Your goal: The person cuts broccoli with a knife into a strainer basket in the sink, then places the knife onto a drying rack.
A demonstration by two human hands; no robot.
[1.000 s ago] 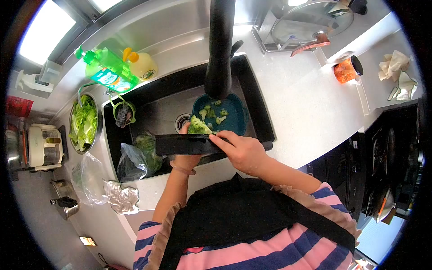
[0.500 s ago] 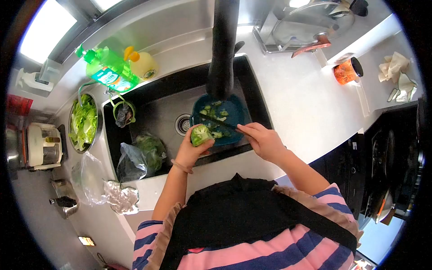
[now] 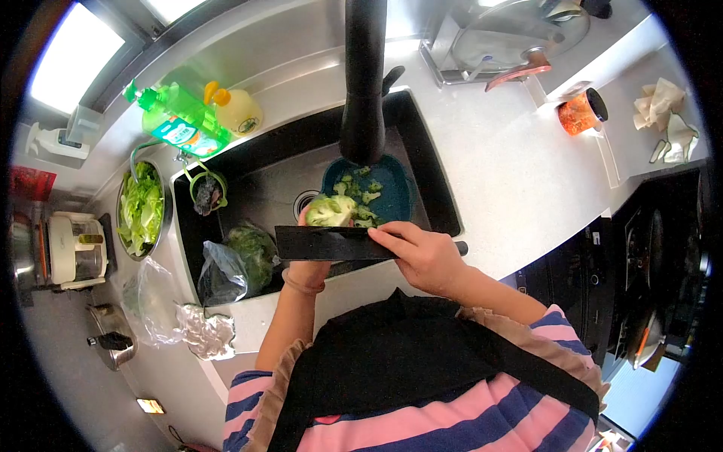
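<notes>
Matt black metal & cloth vs. shiny plastic, foil.
Cleaver (image 3: 324, 244): dark metal, mostly matt w/ a faint sheen; broccoli (image 3: 331, 212) rough, bumpy. Faucet (image 3: 364, 105) matt blk; basin (image 3: 396, 197) smooth, plastic-looking. Countertop (image 3: 520, 173) smooth, semi-gloss. Dish-soap bottle (image 3: 177, 113) — glossy, see-thru plastic. Bag (image 3: 147, 301): thin clear plastic, crinkled; foil-like sheet (image 3: 206, 332) crumpled, silvery. Apron (image 3: 407, 354) matt cloth; pot lid (image 3: 493, 38) glossy glass.
</notes>
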